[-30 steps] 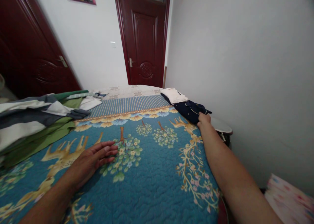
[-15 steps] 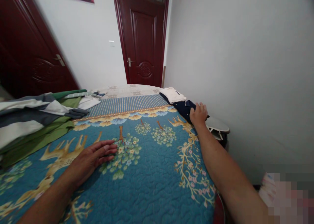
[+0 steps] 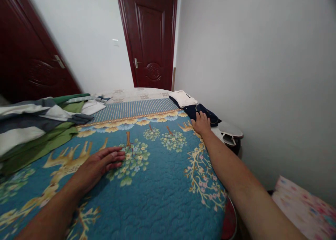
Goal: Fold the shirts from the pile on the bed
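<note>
My right hand point(image 3: 202, 123) reaches to the far right edge of the bed and lies on a folded navy garment point(image 3: 210, 116), its fingers spread over the near side. Behind that garment is a folded cream garment point(image 3: 183, 98), with dark cloth showing under its left side. My left hand point(image 3: 108, 160) rests palm down on the teal quilted bedspread point(image 3: 162, 184), fingers stretched out and nothing in them. To its left lies a loose heap of clothes, with a grey-and-white striped garment point(image 3: 23, 124) over a green one point(image 3: 44, 147).
A small round-topped stand point(image 3: 231, 129) is beside the bed at the right, against the wall. Pink flowered fabric point(image 3: 301, 205) shows at the lower right. Two dark red doors stand beyond the bed, one straight ahead point(image 3: 152, 40) and one at the left point(image 3: 28, 50).
My right hand has slid left and nearer across the navy garment, which now lies flatter and shows more of its right part. My left hand has stayed in place. The view has tilted slightly down.
</note>
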Tool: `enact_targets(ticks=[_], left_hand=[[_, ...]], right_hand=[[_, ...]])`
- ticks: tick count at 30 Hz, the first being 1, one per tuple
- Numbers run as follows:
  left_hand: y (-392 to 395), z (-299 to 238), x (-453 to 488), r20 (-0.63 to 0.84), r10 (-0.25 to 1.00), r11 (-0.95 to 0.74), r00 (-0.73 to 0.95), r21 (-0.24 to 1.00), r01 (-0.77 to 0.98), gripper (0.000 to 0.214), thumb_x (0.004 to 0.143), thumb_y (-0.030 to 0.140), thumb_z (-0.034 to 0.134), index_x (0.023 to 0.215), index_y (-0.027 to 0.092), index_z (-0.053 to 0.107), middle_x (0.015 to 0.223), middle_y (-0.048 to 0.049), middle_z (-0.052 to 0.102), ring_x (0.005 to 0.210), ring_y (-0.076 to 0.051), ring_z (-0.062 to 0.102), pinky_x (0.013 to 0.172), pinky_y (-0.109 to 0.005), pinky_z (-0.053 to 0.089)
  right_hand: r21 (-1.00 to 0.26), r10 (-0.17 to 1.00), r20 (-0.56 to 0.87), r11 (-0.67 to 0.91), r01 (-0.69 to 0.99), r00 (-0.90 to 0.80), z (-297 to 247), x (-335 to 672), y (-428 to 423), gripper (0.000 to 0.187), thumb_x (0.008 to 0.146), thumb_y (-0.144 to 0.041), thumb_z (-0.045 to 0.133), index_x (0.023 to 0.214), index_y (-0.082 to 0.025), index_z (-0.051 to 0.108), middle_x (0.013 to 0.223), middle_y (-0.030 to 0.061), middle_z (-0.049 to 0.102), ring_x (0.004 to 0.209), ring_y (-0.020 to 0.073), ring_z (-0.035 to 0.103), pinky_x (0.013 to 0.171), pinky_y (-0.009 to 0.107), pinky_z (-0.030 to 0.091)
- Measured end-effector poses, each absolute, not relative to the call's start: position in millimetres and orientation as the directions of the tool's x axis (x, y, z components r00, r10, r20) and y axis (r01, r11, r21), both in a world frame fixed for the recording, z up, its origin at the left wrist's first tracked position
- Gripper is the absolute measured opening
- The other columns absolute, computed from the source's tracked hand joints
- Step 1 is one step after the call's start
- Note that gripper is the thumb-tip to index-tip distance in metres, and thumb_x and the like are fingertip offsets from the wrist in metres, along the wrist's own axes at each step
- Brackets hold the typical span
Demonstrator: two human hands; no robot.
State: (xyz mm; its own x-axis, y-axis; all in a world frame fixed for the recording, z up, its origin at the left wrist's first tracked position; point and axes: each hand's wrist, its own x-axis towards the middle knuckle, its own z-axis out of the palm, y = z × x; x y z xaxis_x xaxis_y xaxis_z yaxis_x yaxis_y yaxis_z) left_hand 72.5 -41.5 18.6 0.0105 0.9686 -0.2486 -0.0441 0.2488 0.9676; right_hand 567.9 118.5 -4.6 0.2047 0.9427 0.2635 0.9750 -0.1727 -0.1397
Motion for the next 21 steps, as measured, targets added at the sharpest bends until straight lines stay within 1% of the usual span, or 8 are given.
enact_targets(ticks=[4,7,10,13,15,17,19,21], left_hand=[[-52,21,80,-0.188,0.981,0.190,0.051,0.981,-0.037,0.046,0.084,0.042,0.087,0.120,0.016,0.076,0.118,-0.0161,0.079,0.100,-0.023,0.078,0.087,-0.033,0.065],[-56,24,85,-0.166,0.984,0.168,0.061,0.986,-0.025,0.040,0.085,0.039,0.084,0.115,0.015,0.075,0.113,-0.0148,0.079,0.098,-0.022,0.077,0.084,-0.032,0.063],[-57,25,87,-0.167,0.984,0.169,0.052,0.985,-0.028,0.041,0.083,0.039,0.085,0.114,0.014,0.074,0.111,-0.0142,0.079,0.097,-0.022,0.077,0.082,-0.033,0.062],[-57,21,86,-0.145,0.989,0.145,0.018,0.989,0.001,0.040,0.081,0.039,0.084,0.111,0.015,0.075,0.108,-0.0134,0.079,0.094,-0.022,0.076,0.078,-0.033,0.062],[-55,16,81,-0.091,0.995,0.093,-0.041,0.995,0.044,0.035,0.083,0.039,0.081,0.108,0.015,0.075,0.104,-0.0127,0.080,0.089,-0.021,0.076,0.074,-0.032,0.062],[-50,13,72,-0.018,0.991,0.030,-0.134,0.996,0.088,0.032,0.086,0.039,0.077,0.108,0.016,0.074,0.102,-0.0124,0.079,0.086,-0.021,0.075,0.070,-0.031,0.061],[-44,12,57,0.061,0.960,-0.030,-0.274,0.993,0.115,0.033,0.090,0.038,0.072,0.115,0.016,0.071,0.103,-0.0120,0.078,0.084,-0.019,0.075,0.066,-0.029,0.060],[-39,16,36,0.148,0.869,-0.096,-0.473,0.987,0.132,0.039,0.092,0.035,0.068,0.126,0.016,0.065,0.104,-0.0111,0.077,0.080,-0.017,0.074,0.062,-0.026,0.058]], right_hand=[[-0.107,0.917,0.356,-0.150,0.983,0.179,-13,572,112,0.071,0.107,-0.049,0.034,0.166,-0.009,0.038,0.174,0.0231,0.029,0.160,0.0418,0.024,0.123,0.068,0.028],[-0.052,0.900,0.428,-0.070,0.996,0.086,-27,575,123,0.070,0.105,-0.048,0.036,0.160,-0.006,0.047,0.168,0.0264,0.039,0.158,0.0449,0.027,0.121,0.075,0.025],[0.015,0.890,0.445,0.107,0.994,-0.102,-40,562,134,0.069,0.104,-0.052,0.037,0.154,-0.007,0.055,0.162,0.0271,0.048,0.155,0.0458,0.035,0.120,0.075,0.028],[0.032,0.863,0.392,0.333,0.942,-0.318,-51,539,135,0.064,0.106,-0.050,0.035,0.146,-0.008,0.062,0.153,0.0259,0.058,0.145,0.0411,0.050,0.119,0.066,0.039],[0.014,0.835,0.371,0.433,0.901,-0.407,-59,527,135,0.062,0.105,-0.047,0.035,0.142,-0.008,0.064,0.150,0.0261,0.060,0.142,0.0388,0.055,0.117,0.060,0.045],[-0.021,0.829,0.361,0.465,0.885,-0.427,-67,525,138,0.060,0.102,-0.048,0.040,0.141,-0.010,0.066,0.150,0.0253,0.062,0.142,0.0393,0.056,0.116,0.059,0.047],[-0.070,0.837,0.348,0.472,0.879,-0.422,-76,530,145,0.063,0.099,-0.052,0.040,0.141,-0.014,0.067,0.151,0.0233,0.061,0.143,0.0403,0.056,0.116,0.061,0.048],[-0.113,0.841,0.341,0.481,0.869,-0.421,-85,540,154,0.068,0.098,-0.059,0.036,0.141,-0.016,0.067,0.153,0.0223,0.061,0.143,0.0408,0.056,0.117,0.062,0.047]])
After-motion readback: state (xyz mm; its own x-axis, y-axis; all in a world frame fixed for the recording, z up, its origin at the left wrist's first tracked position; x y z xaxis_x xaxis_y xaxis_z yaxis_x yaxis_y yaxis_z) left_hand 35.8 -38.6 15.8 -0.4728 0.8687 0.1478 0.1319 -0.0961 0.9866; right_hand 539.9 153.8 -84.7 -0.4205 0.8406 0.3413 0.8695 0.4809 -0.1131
